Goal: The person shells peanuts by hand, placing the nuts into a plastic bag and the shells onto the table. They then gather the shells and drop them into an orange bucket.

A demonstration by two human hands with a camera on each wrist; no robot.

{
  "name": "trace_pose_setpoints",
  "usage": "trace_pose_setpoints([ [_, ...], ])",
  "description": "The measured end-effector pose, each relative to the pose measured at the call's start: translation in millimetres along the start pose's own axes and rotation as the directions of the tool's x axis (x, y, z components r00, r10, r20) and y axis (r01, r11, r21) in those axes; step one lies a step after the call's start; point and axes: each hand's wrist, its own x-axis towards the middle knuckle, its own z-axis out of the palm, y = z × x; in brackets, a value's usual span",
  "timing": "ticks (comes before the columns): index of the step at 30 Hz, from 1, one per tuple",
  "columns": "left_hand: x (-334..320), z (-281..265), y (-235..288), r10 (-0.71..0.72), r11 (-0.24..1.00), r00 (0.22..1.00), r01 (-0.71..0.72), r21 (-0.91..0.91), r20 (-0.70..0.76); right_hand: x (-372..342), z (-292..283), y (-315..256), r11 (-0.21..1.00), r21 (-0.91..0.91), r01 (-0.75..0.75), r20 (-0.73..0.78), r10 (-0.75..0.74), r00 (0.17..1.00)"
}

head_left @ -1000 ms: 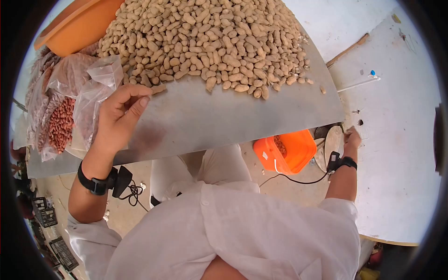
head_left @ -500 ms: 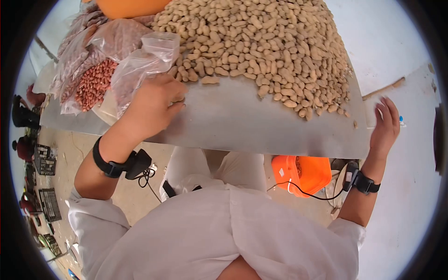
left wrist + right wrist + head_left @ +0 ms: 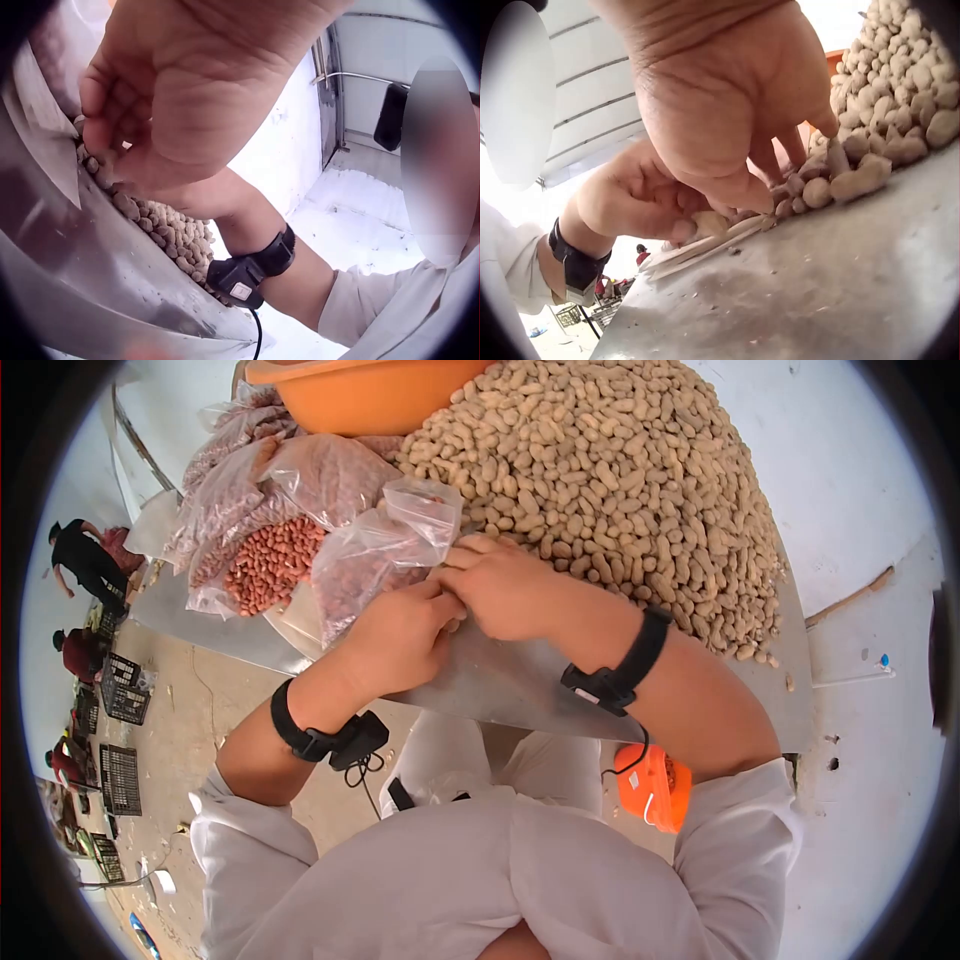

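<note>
My left hand (image 3: 395,635) pinches a pale peanut (image 3: 709,223) in its shell between thumb and curled fingers, low over the metal table (image 3: 810,277). My right hand (image 3: 500,588) meets it from the other side, back upward and fingers bent down at the pile's near edge. In the right wrist view, its thumb reaches close to the held peanut, and several unshelled peanuts (image 3: 862,176) lie by its fingertips. I cannot tell whether the right fingers grip anything. The large heap of peanuts (image 3: 610,480) rises just beyond both hands.
Left of the hands lies a clear plastic bag (image 3: 375,555); another spot shows red shelled kernels (image 3: 270,565) in plastic. An orange basin (image 3: 370,395) stands behind. Below the table edge is an orange bucket (image 3: 655,785). Black crates (image 3: 120,780) and people are at far left.
My right hand has come from the white surface at the right across to my left hand. The view has shifted left, and the left hand now holds its peanut close beside the right.
</note>
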Motion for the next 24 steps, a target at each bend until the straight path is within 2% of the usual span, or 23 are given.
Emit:
trace_pose_setpoints([
  [1, -1.4, -4.5, -0.6, -0.009, 0.999, 1.000, 0.009, -0.032, 0.003, 4.9, 2.5, -2.1, 0.999, 0.011, -0.044, 0.025, 0.044, 0.999],
  [5, -3.8, -8.6, -10.3, 0.038, 0.996, 0.999, -0.040, -0.083, -0.020, 10.0, 6.6, 0.5, 0.994, -0.112, -0.021, 0.066, 0.028, 0.997],
  [10, -0.8, 1.2, -21.2, -0.001, 0.999, 1.000, 0.001, -0.045, 0.012, 3.1, -3.8, 2.8, 0.980, -0.180, -0.087, 0.186, 0.121, 0.975],
  [13, -0.2, 4.0, -25.1, -0.019, 0.999, 1.000, 0.019, -0.048, 0.008, -9.1, -3.5, 12.0, 0.969, -0.240, -0.060, 0.129, 0.093, 0.987],
  [16, 1.6, 5.3, -25.4, 0.001, 0.999, 1.000, -0.002, -0.044, -0.004, -24.7, -6.9, 22.9, 0.967, -0.255, 0.003, 0.032, 0.005, 0.999],
  [19, 5.9, 9.8, -24.2, 0.057, 0.998, 0.998, -0.056, -0.016, 0.010, -35.6, -14.6, 30.8, 0.957, -0.284, -0.055, 0.108, 0.089, 0.990],
  [22, 17.0, 9.5, -14.4, 0.075, 0.997, 0.996, -0.075, -0.011, 0.049, -43.9, -28.7, 38.2, 0.964, -0.262, -0.050, 0.084, 0.074, 0.994],
  [24, 25.7, 11.1, -7.9, 0.073, 0.997, 0.994, -0.070, -0.037, 0.080, -37.6, -43.5, 45.7, 0.982, -0.177, -0.070, 0.165, 0.100, 0.981],
])
